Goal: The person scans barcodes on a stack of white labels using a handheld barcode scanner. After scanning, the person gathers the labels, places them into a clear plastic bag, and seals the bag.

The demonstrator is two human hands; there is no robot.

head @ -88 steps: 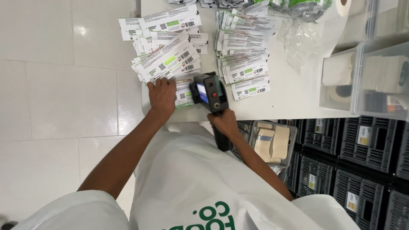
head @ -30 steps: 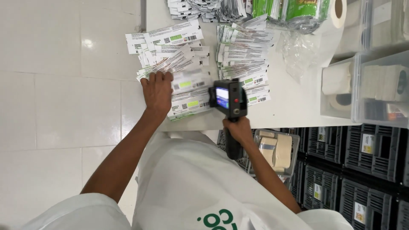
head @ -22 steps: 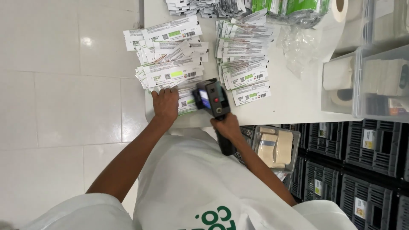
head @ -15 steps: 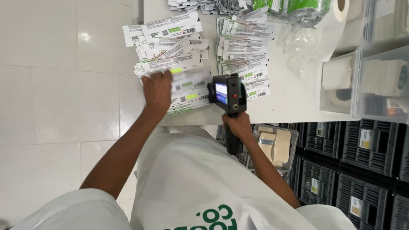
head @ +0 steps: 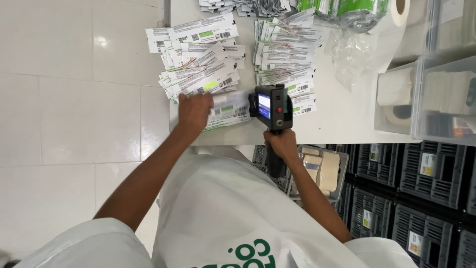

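White short-sleeved top [head: 233, 208] — green lettering

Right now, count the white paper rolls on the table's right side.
3. One roll at the top edge, partly cut off; one roll upright in the clear bin; one roll lying just below it. More may be hidden behind the bins.

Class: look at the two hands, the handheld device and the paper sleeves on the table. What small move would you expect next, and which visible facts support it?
Probably the left hand slides the blurred sleeve it touches flat beside the handheld device. The right hand holds that device upright at the table edge, its head right next to the sleeve.
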